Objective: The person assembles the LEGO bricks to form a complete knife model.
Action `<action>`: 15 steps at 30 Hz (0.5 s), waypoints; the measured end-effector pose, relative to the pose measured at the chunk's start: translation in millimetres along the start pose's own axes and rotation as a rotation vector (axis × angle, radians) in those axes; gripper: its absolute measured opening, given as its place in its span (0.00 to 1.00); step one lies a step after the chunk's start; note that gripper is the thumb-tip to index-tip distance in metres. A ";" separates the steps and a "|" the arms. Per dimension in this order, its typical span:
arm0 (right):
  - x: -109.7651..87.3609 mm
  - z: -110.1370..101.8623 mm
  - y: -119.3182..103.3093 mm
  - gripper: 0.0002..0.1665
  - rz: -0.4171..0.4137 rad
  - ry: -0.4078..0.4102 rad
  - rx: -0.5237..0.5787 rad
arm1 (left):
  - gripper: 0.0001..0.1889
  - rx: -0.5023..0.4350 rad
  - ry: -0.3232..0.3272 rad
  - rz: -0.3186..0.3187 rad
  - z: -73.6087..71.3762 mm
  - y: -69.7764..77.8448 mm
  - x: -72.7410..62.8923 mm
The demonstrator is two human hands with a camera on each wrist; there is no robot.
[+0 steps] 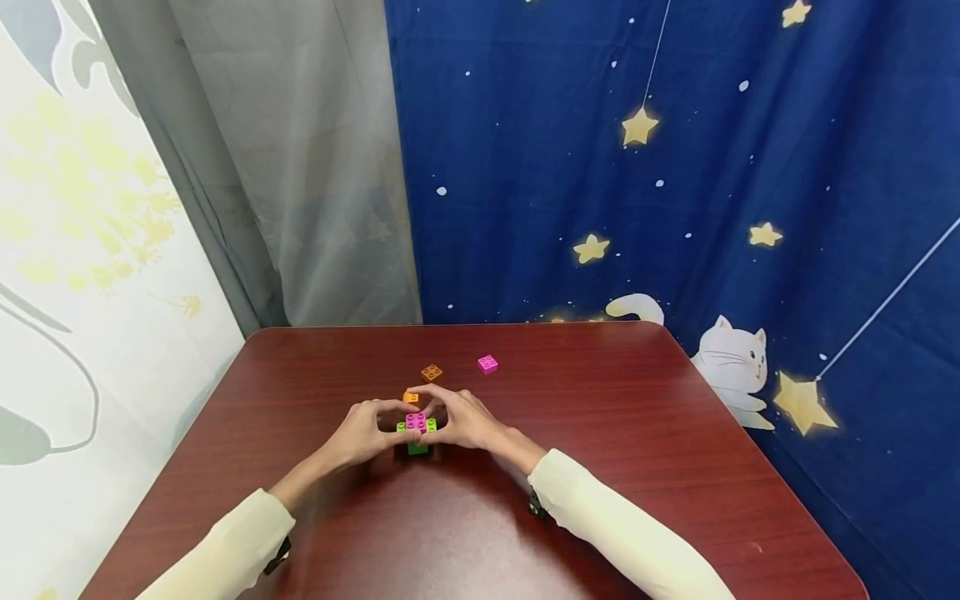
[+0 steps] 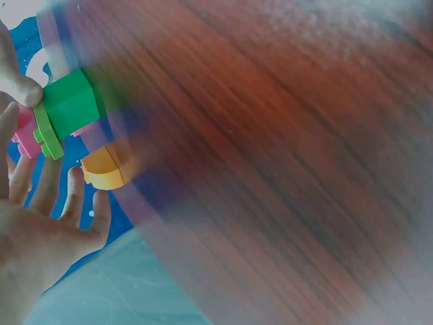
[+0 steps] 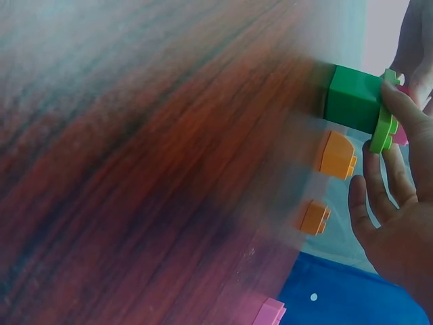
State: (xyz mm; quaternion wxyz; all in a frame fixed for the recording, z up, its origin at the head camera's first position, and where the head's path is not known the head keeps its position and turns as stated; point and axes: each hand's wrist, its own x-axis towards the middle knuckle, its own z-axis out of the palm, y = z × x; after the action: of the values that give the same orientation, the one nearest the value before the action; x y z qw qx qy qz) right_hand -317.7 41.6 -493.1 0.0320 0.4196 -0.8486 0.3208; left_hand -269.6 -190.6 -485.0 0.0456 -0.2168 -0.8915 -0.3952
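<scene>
At the table's centre a small stack has a dark green block [image 1: 417, 448] at the bottom, a light green brick [image 3: 383, 128] across it and a pink brick [image 1: 416, 421] on top. My left hand [image 1: 367, 429] pinches the pink brick, thumb in front and index finger behind. From the other side my right hand [image 1: 467, 421] grips the stack, its thumb pressed on the light green brick in the right wrist view. Just behind the stack sits an orange brick with a curved side [image 2: 103, 168], near the fingers of both hands.
Farther back on the dark red wooden table [image 1: 600, 417] lie a flat brownish-orange brick [image 1: 431, 372] and a second pink brick [image 1: 487, 364]. A grey curtain [image 1: 337, 208] and a blue star-patterned curtain [image 1: 525, 167] hang beyond the far edge.
</scene>
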 end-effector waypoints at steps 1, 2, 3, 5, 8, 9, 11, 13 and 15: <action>0.0 0.2 0.0 0.45 0.000 0.000 -0.002 | 0.22 -0.007 -0.005 -0.005 -0.1 -0.4 0.2; -0.1 0.5 0.0 0.45 0.001 0.001 -0.006 | 0.22 -0.009 -0.010 -0.002 0.0 -0.6 0.6; -0.1 0.8 0.0 0.45 0.000 0.003 -0.009 | 0.21 -0.013 -0.014 -0.005 0.0 -0.7 1.0; -0.4 1.2 -0.3 0.44 0.001 0.004 -0.015 | 0.20 -0.016 -0.022 -0.008 -0.4 -0.5 2.1; -0.7 2.1 -1.0 0.42 0.000 0.000 -0.021 | 0.19 -0.001 -0.029 -0.009 -2.2 0.8 3.5; -1.2 2.7 -1.0 0.41 -0.001 0.000 -0.018 | 0.18 0.005 -0.030 -0.007 -2.6 1.2 4.0; -2.6 4.4 -0.7 0.40 -0.005 0.004 -0.011 | 0.18 0.023 -0.032 0.000 -3.1 2.2 4.9; -4.3 6.0 -0.6 0.38 -0.012 0.011 0.006 | 0.18 0.045 -0.031 0.016 -3.3 3.1 5.5; -5.3 6.4 -1.0 0.38 -0.021 0.018 0.017 | 0.19 0.064 -0.029 0.029 -3.6 2.5 6.0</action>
State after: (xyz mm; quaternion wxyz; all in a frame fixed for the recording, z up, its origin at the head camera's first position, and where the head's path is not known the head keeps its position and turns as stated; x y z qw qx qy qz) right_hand -312.1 41.1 -499.4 0.0393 0.4259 -0.8411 0.3311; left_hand -274.3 -189.6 -479.2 0.0452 -0.2340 -0.9010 -0.3625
